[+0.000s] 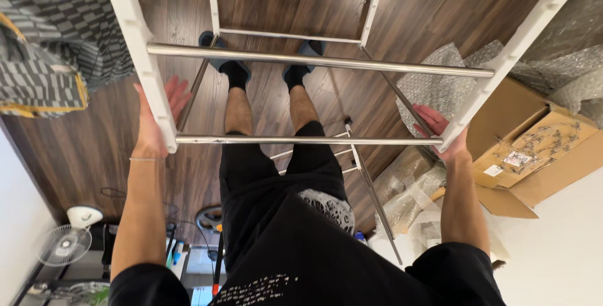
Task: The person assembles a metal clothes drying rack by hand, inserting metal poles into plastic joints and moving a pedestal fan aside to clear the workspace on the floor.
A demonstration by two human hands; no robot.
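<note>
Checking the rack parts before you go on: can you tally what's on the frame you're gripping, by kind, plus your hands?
White side rails: 2, left rail and right rail
Thick steel crossbars joining those rails: 2, upper bar and lower bar
Hands on the rails: 2, left hand and right hand
Total: 6

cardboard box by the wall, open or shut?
Open. The cardboard box has its flaps folded out, and small metal parts show lying inside. Bubble wrap lies beside it on the wood floor.
</note>
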